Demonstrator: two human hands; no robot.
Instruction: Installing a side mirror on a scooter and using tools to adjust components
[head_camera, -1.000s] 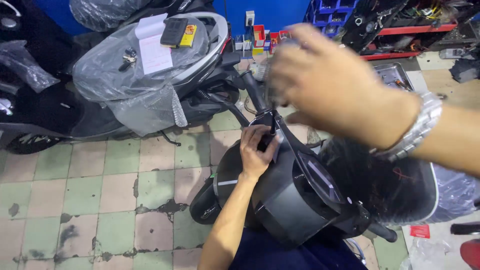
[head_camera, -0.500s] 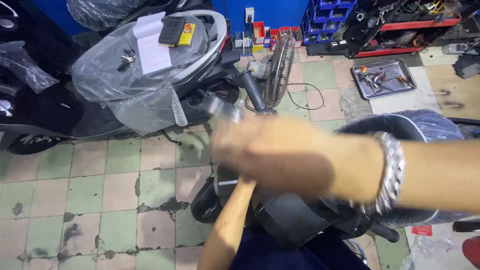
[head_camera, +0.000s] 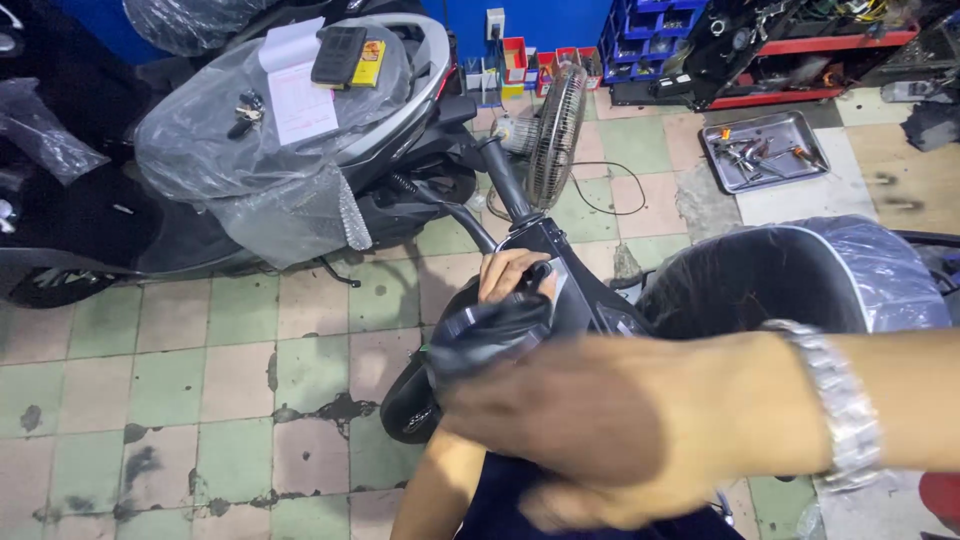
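Your right hand (head_camera: 610, 430) crossed the lower part of the view, blurred, with a metal watch (head_camera: 845, 410) on the wrist; its fingers curled round a dark, glossy, rounded part (head_camera: 490, 335), but the blur hid how tight the hold was, so I could not tell whether it was clamped or only resting there; your left hand (head_camera: 510, 275) lay just above it, fingers bent and pressed against the black scooter (head_camera: 560, 270) at its front panel, under the handlebar; whether they pinched anything was hidden behind the dark part; your left forearm rose from the bottom edge of the view to that spot.

The handlebar grip (head_camera: 500, 180) slanted up and away from your left hand; to the right of the panel sat the seat (head_camera: 800, 275), wrapped in clear plastic; the front wheel (head_camera: 410, 405) stood on the tiled floor (head_camera: 200, 350) below your hands.

Toward the far left of the floor stood a second scooter (head_camera: 290, 160) under plastic wrap, with a paper slip (head_camera: 295, 85), a dark flat case (head_camera: 340, 55) and keys (head_camera: 245, 110) lying on top; a fan (head_camera: 555, 135) stood on the floor beyond the handlebar; a metal tray (head_camera: 765, 150) of tools lay near the far right, before red shelves (head_camera: 800, 45).
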